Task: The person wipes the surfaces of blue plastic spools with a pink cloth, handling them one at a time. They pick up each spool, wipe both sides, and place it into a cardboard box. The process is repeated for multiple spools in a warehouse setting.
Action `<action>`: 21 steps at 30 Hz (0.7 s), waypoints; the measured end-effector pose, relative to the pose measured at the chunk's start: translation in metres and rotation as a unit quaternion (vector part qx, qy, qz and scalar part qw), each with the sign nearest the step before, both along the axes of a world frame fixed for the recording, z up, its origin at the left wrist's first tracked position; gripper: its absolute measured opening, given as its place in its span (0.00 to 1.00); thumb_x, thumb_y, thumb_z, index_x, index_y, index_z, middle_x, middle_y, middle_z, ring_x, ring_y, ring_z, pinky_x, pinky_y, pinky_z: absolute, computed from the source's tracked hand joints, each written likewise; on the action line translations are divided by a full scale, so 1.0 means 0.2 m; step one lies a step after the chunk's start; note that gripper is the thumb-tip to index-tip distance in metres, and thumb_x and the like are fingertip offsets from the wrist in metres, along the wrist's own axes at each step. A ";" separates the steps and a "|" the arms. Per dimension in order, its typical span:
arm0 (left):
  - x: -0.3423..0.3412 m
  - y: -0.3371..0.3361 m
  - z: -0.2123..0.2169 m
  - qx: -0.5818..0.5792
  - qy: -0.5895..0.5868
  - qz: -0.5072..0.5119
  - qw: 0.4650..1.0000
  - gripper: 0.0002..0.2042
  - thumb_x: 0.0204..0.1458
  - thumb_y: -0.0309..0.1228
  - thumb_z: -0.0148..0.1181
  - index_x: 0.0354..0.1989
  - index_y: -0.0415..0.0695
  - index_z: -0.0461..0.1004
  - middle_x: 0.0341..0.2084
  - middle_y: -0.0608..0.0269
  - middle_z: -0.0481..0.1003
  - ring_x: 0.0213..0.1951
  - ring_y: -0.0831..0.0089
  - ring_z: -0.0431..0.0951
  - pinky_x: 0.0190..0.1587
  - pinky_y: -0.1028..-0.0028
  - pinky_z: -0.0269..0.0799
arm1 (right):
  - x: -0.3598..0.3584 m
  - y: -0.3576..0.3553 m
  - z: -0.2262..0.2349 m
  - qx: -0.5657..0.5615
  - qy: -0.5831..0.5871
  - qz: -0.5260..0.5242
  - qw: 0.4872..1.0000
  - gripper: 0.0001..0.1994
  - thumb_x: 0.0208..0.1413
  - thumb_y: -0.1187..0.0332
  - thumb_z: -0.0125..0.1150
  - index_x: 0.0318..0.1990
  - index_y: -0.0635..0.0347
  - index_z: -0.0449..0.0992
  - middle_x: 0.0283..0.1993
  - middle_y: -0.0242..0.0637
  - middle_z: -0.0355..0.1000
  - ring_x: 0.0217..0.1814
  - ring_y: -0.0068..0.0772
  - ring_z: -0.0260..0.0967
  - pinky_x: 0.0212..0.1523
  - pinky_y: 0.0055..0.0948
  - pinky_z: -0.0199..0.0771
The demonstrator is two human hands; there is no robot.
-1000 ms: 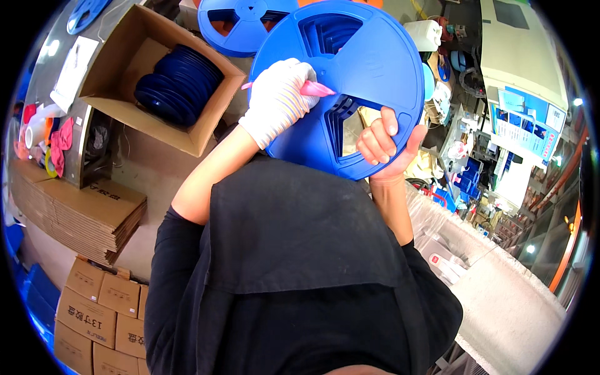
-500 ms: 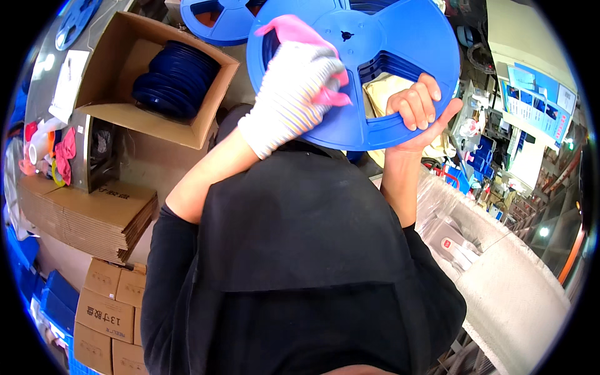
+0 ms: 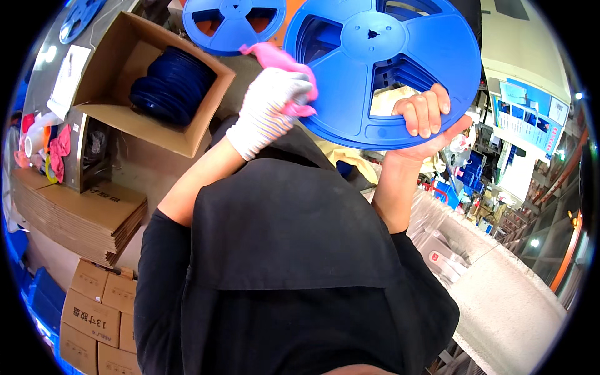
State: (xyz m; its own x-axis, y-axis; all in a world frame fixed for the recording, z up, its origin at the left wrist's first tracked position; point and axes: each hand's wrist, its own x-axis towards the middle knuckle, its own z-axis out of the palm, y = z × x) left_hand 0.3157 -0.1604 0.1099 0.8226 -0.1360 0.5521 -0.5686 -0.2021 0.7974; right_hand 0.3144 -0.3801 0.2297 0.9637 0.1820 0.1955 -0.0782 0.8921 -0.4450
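My bare right hand [image 3: 426, 119] grips the lower right rim of a large blue plastic reel [image 3: 340, 87], its fingers curled through a cut-out and the thumb outside the edge. More blue layers show behind the front disc, so it looks like several reels held together. My left hand [image 3: 273, 100], in a striped white knit glove, is closed round a bunched pink cloth [image 3: 275, 57] beside the reel's left edge. Part of the cloth sticks out above the fist and part below it.
An open cardboard box [image 3: 137, 133] at the left holds several dark blue reels [image 3: 172, 84]. Another blue reel [image 3: 235, 31] lies beyond it. Flattened cartons [image 3: 75, 212] are stacked at the left, above closed boxes [image 3: 94, 315]. A pale ledge [image 3: 500, 294] runs along the right.
The left hand with the pink cloth has moved left, off the face of the reel to its edge. The reel and right hand have shifted slightly right.
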 end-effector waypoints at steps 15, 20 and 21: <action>-0.01 -0.03 0.16 -0.060 -0.048 -0.013 0.997 0.17 0.34 0.19 0.67 0.38 0.44 0.77 0.34 0.59 0.78 0.36 0.59 0.76 0.41 0.67 0.73 | 0.03 0.07 0.03 0.002 -0.027 0.007 1.000 0.23 0.52 0.42 0.60 0.30 0.52 0.62 0.15 0.22 0.58 0.14 0.16 0.56 0.17 0.18 0.57; 0.05 0.19 -0.27 0.162 0.112 0.069 0.978 0.15 0.36 0.23 0.62 0.36 0.46 0.77 0.32 0.59 0.77 0.38 0.57 0.76 0.42 0.65 0.71 | -0.02 0.02 0.05 0.013 -0.005 0.016 1.000 0.17 0.53 0.56 0.65 0.28 0.53 0.62 0.13 0.24 0.58 0.12 0.15 0.54 0.14 0.17 0.54; 0.01 0.24 -0.28 0.162 0.106 0.068 0.979 0.15 0.36 0.22 0.62 0.37 0.46 0.76 0.33 0.59 0.77 0.38 0.57 0.76 0.43 0.64 0.70 | -0.05 -0.03 0.03 0.063 0.003 0.012 0.998 0.18 0.53 0.55 0.64 0.28 0.53 0.62 0.13 0.24 0.58 0.12 0.16 0.54 0.14 0.17 0.53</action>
State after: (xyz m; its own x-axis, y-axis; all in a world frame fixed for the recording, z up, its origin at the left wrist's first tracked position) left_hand 0.3182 -0.1120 0.0533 0.9366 -0.1578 0.3130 -0.3479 -0.5261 0.7760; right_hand 0.3038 -0.3866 0.2358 0.9603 0.1802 0.2131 -0.1029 0.9384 -0.3299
